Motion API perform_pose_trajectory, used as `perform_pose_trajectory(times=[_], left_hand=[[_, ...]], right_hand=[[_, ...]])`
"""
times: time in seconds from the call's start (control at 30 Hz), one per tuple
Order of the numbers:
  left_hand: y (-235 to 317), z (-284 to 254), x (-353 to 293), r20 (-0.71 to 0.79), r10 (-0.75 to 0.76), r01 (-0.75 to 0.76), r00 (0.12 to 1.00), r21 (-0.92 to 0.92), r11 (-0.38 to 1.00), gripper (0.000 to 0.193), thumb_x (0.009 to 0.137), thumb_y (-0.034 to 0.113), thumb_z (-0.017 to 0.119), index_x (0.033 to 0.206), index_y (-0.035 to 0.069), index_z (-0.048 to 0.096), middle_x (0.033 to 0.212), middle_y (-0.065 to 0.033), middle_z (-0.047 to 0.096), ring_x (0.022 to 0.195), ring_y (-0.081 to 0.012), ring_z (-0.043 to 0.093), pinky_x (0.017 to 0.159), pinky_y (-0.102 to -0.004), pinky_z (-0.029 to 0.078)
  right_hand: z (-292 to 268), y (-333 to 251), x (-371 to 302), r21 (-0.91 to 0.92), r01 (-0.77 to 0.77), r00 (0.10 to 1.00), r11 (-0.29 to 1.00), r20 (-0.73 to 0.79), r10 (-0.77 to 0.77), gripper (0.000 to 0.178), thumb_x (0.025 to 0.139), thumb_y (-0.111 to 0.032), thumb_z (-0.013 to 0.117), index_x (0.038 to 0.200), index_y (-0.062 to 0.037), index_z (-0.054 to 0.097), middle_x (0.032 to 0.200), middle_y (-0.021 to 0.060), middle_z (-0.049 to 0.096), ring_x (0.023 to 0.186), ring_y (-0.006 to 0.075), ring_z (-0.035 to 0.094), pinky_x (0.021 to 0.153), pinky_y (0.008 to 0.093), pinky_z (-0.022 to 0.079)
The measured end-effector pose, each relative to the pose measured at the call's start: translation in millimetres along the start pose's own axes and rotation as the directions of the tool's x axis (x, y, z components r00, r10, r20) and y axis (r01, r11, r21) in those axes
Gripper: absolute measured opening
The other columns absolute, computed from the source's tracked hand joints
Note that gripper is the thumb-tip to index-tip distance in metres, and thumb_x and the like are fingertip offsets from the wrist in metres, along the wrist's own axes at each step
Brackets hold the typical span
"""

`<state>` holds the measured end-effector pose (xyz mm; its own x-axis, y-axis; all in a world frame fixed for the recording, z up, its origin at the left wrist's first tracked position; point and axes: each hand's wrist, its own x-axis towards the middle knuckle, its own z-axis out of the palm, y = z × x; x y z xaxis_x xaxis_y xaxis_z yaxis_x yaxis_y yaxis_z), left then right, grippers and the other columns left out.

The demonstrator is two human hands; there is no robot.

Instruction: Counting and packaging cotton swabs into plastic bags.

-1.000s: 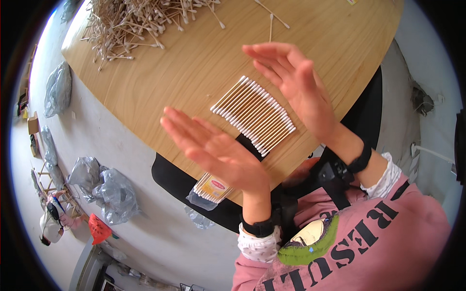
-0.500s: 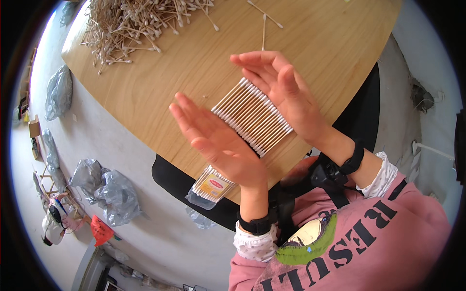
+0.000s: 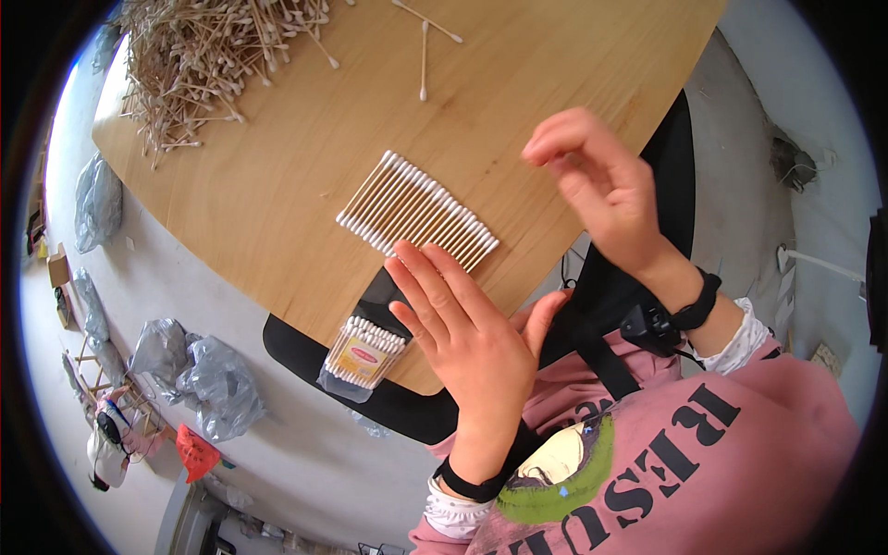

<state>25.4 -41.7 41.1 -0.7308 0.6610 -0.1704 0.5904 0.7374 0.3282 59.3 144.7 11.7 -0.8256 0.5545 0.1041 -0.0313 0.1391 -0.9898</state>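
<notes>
A row of cotton swabs (image 3: pixel 418 207) lies side by side on the wooden table, white tips at both ends. My left hand (image 3: pixel 476 347) is open over the table's near edge, its fingers stretched out and their tips at the row's near side. To the right of the row my right hand (image 3: pixel 606 190) is raised, its fingers loosely curled, a gap between them and the thumb, and nothing visible in it. Left of my left hand, a bundle of cotton swabs (image 3: pixel 363 353) with a yellow label sits in clear plastic at the table edge.
A big heap of loose cotton swabs (image 3: pixel 208 65) covers the table's far left. Two single swabs, one of them upright in view (image 3: pixel 425 65), lie at the far middle. A dark flat thing (image 3: pixel 381 298) lies beside the row. Grey plastic bags (image 3: pixel 217 384) stand on the floor at left.
Both hands have drawn away from the row's sides. My left hand has come nearer and turned; my right has moved right, its fingers curling. The view has shifted, with the table appearing further left.
</notes>
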Motion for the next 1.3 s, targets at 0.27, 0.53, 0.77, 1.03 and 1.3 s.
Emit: perform_pose_trajectory(times=[0.27,0.53,0.77,1.03,1.3], left_hand=[[-8.3,28.0,14.2,-0.055,0.038,-0.036,0.998,0.037,0.999,0.116,0.084,0.071,0.058,0.152,-0.013,0.016,0.161,-0.031,0.014,0.152,-0.0434,0.011,0.121,-0.05,0.016],[-7.8,28.4,14.3,-0.077,0.016,-0.014,0.997,0.036,0.999,0.11,0.087,0.075,0.048,0.151,-0.012,0.024,0.16,-0.0293,0.022,0.151,-0.0412,0.018,0.122,-0.0474,0.016],[-9.4,30.8,13.7,-0.095,0.024,-0.022,0.995,0.018,1.0,0.11,0.087,0.071,0.053,0.151,-0.012,0.022,0.16,-0.0297,0.021,0.151,-0.0419,0.017,0.121,-0.0486,0.018],[-7.5,29.9,15.4,-0.111,0.014,-0.013,0.994,0.014,1.0,0.107,0.089,0.073,0.048,0.15,-0.013,0.026,0.159,-0.0297,0.024,0.15,-0.0415,0.02,0.122,-0.0475,0.016],[-8.8,31.2,14.7,-0.113,0.026,-0.025,0.993,0.01,1.0,0.114,0.084,0.072,0.057,0.151,-0.014,0.023,0.159,-0.0307,0.02,0.15,-0.043,0.018,0.12,-0.0494,0.021]], right_hand=[[15.2,11.3,-5.1,-0.256,0.285,0.938,0.924,0.272,-0.214,0.018,0.071,0.013,0.06,0.075,-0.004,0.064,0.088,0.0055,0.058,0.08,0.0211,0.057,0.066,0.0309,0.046],[22.4,16.1,3.5,-0.299,0.402,0.888,0.865,0.358,-0.289,0.013,0.067,0.004,0.069,0.07,-0.0062,0.061,0.085,0.0032,0.056,0.08,0.0222,0.056,0.064,0.0335,0.046],[19.7,14.5,2.9,-0.316,0.435,0.87,0.843,0.387,-0.304,0.017,0.064,0.01,0.066,0.069,-0.0062,0.063,0.082,0.0038,0.057,0.081,0.0227,0.056,0.066,0.0319,0.045],[20.9,14.0,5.0,-0.256,0.31,0.928,0.916,0.291,-0.233,0.017,0.067,0.01,0.062,0.066,-0.0067,0.063,0.083,0.0014,0.058,0.082,0.0209,0.055,0.067,0.0313,0.045],[27.7,15.1,13.0,-0.273,0.344,0.921,0.898,0.282,-0.268,0.018,0.064,0.012,0.063,0.066,-0.0061,0.063,0.084,0.0007,0.057,0.083,0.0201,0.054,0.066,0.0305,0.045]])
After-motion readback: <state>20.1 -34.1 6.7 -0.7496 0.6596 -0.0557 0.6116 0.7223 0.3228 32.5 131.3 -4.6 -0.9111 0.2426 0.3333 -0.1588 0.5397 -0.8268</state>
